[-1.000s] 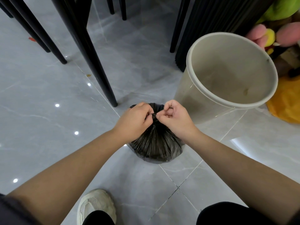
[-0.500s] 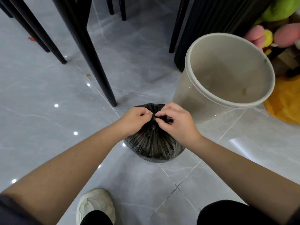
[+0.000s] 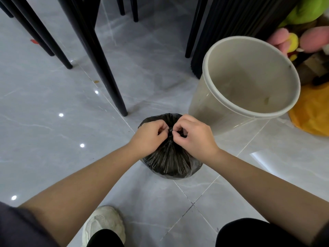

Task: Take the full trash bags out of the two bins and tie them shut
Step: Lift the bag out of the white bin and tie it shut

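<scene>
Black trash bag (image 3: 169,163): stands on grey tiled floor (image 3: 53,139), just beside beige bin (image 3: 210,104). Neck gathered into knot (image 3: 170,130). Left hand (image 3: 149,138) and right hand (image 3: 194,138): each grip closed tight, pinching knot from opposite sides.

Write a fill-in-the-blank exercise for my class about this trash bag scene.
1. The left hand and right hand pinch the gathered neck of a ____ trash bag.
2. The bag sits on the ____, outside the beige bin.
3. The bin stands to the bag's ____.
4. Near the bottom edge shows one ____ shoe.
Missing words: black; floor; right; white.
</scene>
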### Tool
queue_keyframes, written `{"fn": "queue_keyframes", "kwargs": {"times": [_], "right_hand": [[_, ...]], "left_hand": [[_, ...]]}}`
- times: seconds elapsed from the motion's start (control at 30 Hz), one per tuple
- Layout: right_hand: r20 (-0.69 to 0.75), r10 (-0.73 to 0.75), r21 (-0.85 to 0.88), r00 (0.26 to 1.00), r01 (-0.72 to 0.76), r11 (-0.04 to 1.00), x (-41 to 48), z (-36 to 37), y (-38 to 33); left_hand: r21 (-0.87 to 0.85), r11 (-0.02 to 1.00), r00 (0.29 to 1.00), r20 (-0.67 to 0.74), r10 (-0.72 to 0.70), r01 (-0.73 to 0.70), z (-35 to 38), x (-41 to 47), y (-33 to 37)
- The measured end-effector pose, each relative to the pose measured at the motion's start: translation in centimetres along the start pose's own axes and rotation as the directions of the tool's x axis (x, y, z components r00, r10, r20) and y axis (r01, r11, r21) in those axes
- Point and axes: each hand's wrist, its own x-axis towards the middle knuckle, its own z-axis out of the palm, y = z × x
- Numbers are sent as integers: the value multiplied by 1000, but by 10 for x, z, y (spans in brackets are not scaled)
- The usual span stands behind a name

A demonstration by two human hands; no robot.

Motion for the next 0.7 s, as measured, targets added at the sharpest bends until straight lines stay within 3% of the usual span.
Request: {"fn": "queue_keyframes", "kwargs": {"times": [0.17, 0.33, 0.53, 0.7], "right_hand": [[58, 58, 193, 997, -68, 979, 3, -1, 9], [94, 41, 251, 995, -64, 966, 2, 3, 10], [178, 32, 249, 984, -77, 965, 3, 3, 23], [219, 63, 320, 974, -132, 938, 0, 8, 20]], "left_hand": [[119, 979, 987, 9, 163, -163, 4, -6, 2], [159, 979, 989, -56, 135, -125, 8, 3, 3], [-48, 998, 998, -56, 27, -30, 11, -2, -2], [-142, 989, 999, -45, 29, -36, 8, -10, -2]]}}
